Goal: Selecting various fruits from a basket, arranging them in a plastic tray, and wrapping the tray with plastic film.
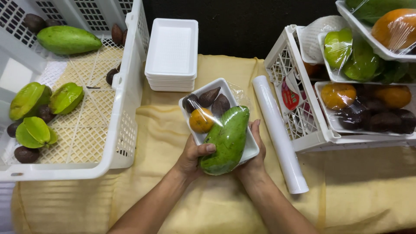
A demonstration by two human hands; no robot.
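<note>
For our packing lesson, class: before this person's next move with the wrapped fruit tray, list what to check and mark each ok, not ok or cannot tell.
1. Both hands grip the tray: ok. The left hand and right hand clasp the white tray from either side.
2. Film covers the fruit: ok over the green mango, orange fruit and dark fruits.
3. Film sealed underneath: cannot tell, hidden.
4. Film roll within reach: ok, beside the right hand.
5. Spare trays stacked: ok.

White tray [251, 152], film-wrapped: green mango [227, 141], orange [201, 120], dark fruits [215, 102].
</note>
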